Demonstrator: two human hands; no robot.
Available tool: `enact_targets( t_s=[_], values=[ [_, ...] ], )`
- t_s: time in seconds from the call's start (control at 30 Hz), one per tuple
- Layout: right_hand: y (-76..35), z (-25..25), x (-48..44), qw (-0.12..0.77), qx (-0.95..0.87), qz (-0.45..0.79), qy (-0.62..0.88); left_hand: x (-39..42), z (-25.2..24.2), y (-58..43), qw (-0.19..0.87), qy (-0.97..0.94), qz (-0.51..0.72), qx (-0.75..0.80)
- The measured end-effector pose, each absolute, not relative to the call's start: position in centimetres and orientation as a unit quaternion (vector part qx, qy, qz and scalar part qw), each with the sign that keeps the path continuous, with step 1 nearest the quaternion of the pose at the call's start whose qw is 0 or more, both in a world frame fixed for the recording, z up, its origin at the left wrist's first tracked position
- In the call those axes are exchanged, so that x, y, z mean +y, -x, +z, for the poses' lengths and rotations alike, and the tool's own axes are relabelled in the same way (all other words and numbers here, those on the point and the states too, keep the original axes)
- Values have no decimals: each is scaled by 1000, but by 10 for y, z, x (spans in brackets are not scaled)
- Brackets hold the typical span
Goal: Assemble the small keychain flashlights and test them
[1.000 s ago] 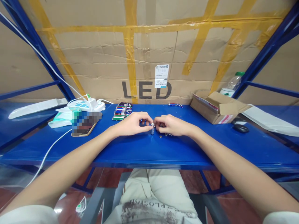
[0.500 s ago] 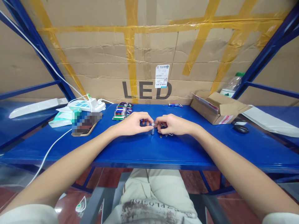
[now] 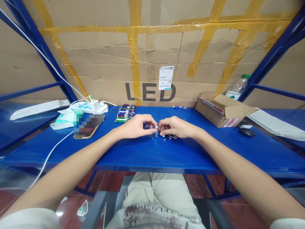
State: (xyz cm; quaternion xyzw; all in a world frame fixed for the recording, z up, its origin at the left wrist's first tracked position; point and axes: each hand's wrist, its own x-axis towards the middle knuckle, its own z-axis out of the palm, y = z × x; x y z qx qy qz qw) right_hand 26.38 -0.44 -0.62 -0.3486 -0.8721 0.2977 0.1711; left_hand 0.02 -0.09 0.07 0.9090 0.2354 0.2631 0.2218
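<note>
My left hand (image 3: 143, 126) pinches a small silver metal tube (image 3: 156, 134) between thumb and fingertips, holding it upright over the blue table. Close beside its top, the fingers of my right hand (image 3: 173, 126) are drawn together; whatever they hold is hidden or too small to name. A small round disc (image 3: 164, 140), like a button cell, lies under my right hand. Next to it is a little metal clip with a loop (image 3: 172, 137), partly covered by that hand. Behind my left hand, several small coloured metal keychain torches (image 3: 125, 114) lie in a row.
A single blue torch (image 3: 179, 107) lies at the table's back edge. On the left are a phone (image 3: 89, 128), a power strip (image 3: 91, 107) and a tissue pack (image 3: 63, 120). To the right stand an open cardboard box (image 3: 224, 111), a black mouse (image 3: 247, 132) and a bottle (image 3: 239, 86).
My fingers have barely shifted; the left hand still pinches the upright tube. The disc and clip show slightly more clearly beneath my right hand. The view has moved very little.
</note>
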Motion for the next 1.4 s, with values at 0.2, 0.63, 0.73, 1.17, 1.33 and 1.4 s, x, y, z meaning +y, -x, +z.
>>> enact_targets(
  t_s=[0.2,0.63,0.73,1.17,1.33,1.4],
  values=[
    [-267,-3,-4,182,-881,246,361,0,0,0,220,-910,264,231],
    [-273,9,-10,107,-888,236,381,-1,1,0,224,-907,270,231],
    [-275,10,-8,106,-886,229,388,-1,1,0,228,-907,270,229],
    [-278,10,-7,92,-887,230,389,-2,1,0,230,-906,270,229],
    [-274,13,-12,87,-885,232,394,-1,1,0,227,-908,269,229],
    [-272,13,-14,85,-886,234,391,-1,2,0,224,-909,268,229]
  ],
)
